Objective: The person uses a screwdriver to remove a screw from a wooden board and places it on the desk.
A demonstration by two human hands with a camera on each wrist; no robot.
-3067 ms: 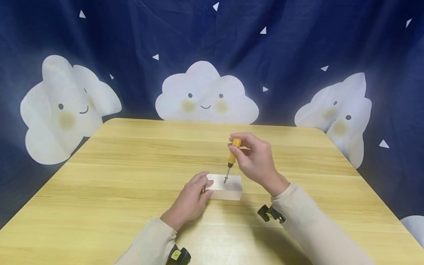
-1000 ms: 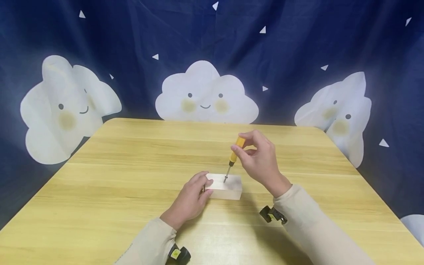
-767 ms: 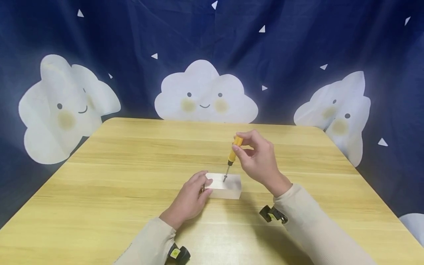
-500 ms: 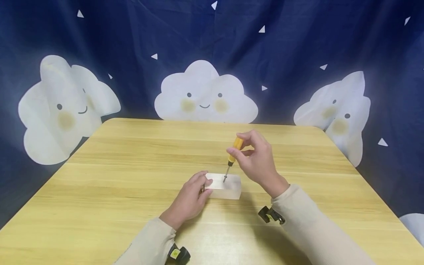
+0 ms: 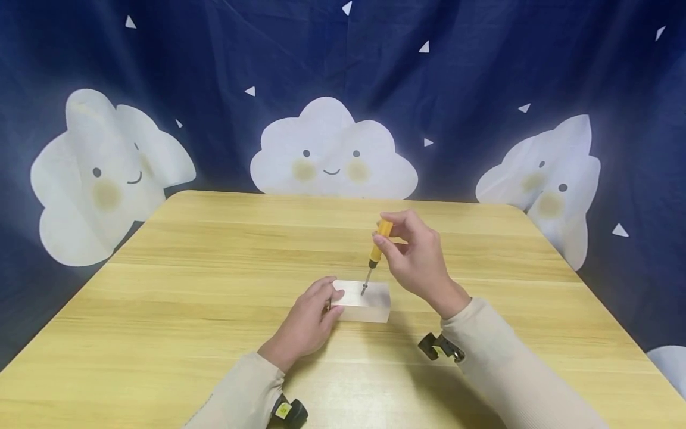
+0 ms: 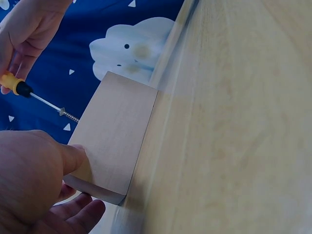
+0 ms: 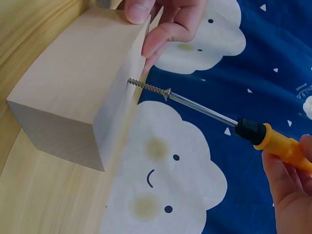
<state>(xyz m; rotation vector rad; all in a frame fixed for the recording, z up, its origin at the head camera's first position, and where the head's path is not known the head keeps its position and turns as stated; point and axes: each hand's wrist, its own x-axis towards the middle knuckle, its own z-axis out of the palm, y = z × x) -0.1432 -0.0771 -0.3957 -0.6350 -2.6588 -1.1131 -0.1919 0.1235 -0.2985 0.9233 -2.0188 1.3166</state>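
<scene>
A pale wooden block (image 5: 360, 313) lies on the table in the head view. My left hand (image 5: 306, 319) grips its left end, thumb on the near side and fingers over the top and far side. My right hand (image 5: 420, 253) holds a screwdriver (image 5: 377, 247) by its yellow handle, leaning slightly right above the block. In the right wrist view a threaded screw (image 7: 148, 87) stands with its point at the block's top face and the screwdriver's shaft (image 7: 204, 108) meeting its head. Most of the thread shows outside the wood.
A light wood-grain table (image 5: 214, 256) extends around the hands. Behind it hangs a dark blue curtain (image 5: 214, 53) printed with smiling clouds and small white triangles. Each wrist carries a small black camera, such as the left one's camera (image 5: 292, 412).
My right hand's fingers and thumb have shifted a little on the yellow handle, and the screwdriver's tilt has varied slightly. The left hand and the block have stayed in place.
</scene>
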